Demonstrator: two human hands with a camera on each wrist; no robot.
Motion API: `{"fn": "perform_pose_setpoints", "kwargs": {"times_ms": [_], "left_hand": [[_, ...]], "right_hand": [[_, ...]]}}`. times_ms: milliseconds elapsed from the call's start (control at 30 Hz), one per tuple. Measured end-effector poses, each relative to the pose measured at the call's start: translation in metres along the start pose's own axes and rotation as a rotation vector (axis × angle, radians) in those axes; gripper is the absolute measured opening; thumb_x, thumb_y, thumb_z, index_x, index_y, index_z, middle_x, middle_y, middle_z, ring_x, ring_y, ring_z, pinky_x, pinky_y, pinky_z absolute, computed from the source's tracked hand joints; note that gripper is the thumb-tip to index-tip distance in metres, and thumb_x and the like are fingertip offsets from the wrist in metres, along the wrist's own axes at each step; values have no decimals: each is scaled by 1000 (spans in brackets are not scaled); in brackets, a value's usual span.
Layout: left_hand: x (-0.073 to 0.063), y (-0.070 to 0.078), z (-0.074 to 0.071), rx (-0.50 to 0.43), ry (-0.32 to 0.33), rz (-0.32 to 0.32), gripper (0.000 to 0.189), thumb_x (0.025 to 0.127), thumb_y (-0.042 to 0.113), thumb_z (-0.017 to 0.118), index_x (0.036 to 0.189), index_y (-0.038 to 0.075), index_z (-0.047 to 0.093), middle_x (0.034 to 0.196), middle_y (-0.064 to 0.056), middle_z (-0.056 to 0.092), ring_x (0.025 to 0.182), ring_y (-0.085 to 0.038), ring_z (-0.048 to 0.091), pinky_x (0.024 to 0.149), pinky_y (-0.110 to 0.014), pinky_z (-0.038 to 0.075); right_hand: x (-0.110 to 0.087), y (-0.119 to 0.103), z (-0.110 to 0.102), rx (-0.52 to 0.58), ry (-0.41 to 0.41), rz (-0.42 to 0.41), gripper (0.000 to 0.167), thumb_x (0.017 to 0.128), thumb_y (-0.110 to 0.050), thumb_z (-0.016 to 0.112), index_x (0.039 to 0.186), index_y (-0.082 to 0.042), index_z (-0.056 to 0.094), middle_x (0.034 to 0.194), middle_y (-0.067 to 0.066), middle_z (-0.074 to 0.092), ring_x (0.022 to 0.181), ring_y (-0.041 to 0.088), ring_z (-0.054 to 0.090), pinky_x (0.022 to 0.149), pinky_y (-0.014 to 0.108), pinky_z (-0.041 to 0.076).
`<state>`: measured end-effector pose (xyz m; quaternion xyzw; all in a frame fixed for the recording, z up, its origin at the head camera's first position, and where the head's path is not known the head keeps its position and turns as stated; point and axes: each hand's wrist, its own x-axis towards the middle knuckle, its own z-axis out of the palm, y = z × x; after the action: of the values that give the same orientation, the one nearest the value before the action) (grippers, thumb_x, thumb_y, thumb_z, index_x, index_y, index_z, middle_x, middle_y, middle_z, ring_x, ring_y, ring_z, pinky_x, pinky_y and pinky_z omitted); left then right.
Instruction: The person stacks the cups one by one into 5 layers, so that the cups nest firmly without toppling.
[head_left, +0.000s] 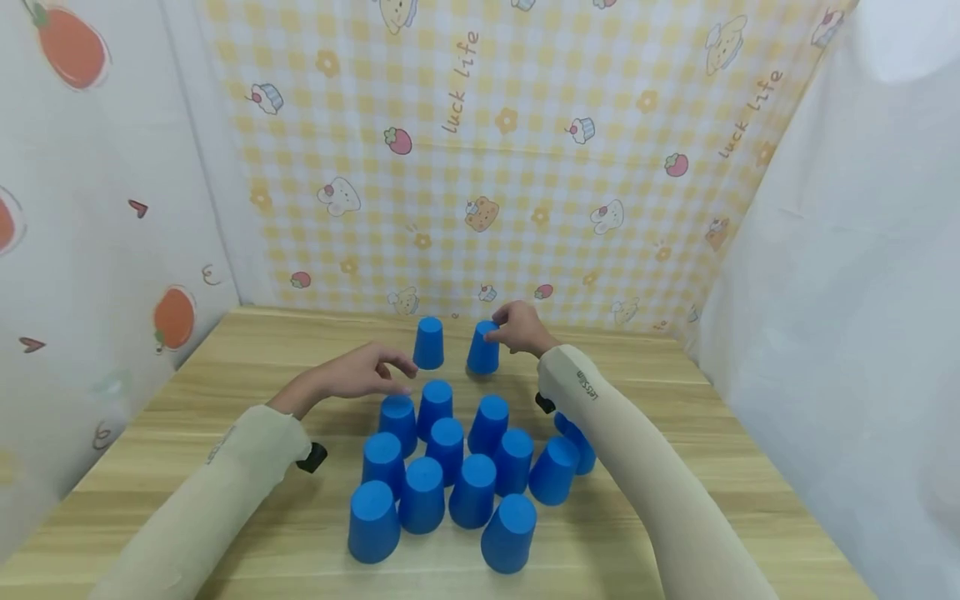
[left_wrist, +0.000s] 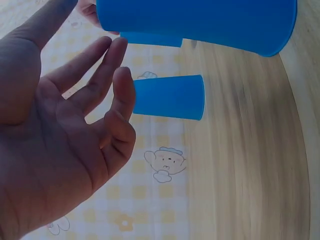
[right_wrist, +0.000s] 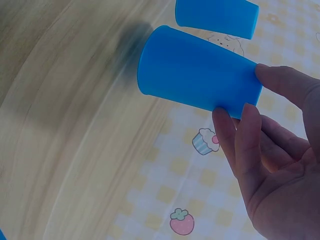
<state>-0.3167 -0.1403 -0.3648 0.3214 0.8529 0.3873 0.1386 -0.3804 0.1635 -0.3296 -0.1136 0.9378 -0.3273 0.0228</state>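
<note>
My right hand (head_left: 522, 328) pinches an upside-down blue cup (head_left: 482, 352) near its narrow top, at the back of the table. The right wrist view shows the thumb on one side of this cup (right_wrist: 195, 72) and fingers on the other. Another upside-down blue cup (head_left: 428, 345) stands to the left of it. My left hand (head_left: 366, 372) hovers with nothing in it, fingers loosely bent, just left of that cup and above a nearer cup (head_left: 397, 423). In the left wrist view, its palm (left_wrist: 55, 145) faces the camera, with a large blue cup (left_wrist: 200, 22) close by.
Several more upside-down blue cups (head_left: 422, 496) stand in a loose cluster at the front of the wooden table (head_left: 285, 517). A few (head_left: 583, 450) are partly hidden behind my right forearm. A yellow checked cloth (head_left: 480, 167) hangs behind, with white sheets (head_left: 847, 250) at the sides.
</note>
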Motion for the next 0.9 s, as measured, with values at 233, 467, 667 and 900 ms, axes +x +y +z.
{"fn": "perform_pose_setpoints", "kwargs": {"times_ms": [233,467,667,900], "left_hand": [[-8,1,1,5,-98,34,47,94,31,68,132,4,60,126,-8,64,103,-23,61,88,-43,51],[-12,-7,-1,-15,-149,71,50,90,27,72,132,3,60,128,-9,64,106,-26,58,86,-43,50],[-15,-12,0,-30,-174,79,53,86,27,77,132,5,61,131,-11,62,107,-25,59,85,-41,51],[-15,-13,1,-23,-137,85,49,87,25,77,128,2,63,123,-7,66,103,-25,60,83,-40,51]], "right_hand": [[2,0,6,11,-10,-3,40,90,-16,74,123,4,63,119,19,63,101,31,66,64,28,59],[4,-4,11,5,7,-1,40,88,-14,75,122,3,63,119,19,64,101,30,66,62,27,58],[8,-2,19,-9,6,8,39,88,-14,75,122,3,64,118,19,64,100,29,66,61,27,58],[9,-10,23,28,2,-1,40,88,-12,75,122,4,64,120,20,64,102,31,66,63,28,58]]}}
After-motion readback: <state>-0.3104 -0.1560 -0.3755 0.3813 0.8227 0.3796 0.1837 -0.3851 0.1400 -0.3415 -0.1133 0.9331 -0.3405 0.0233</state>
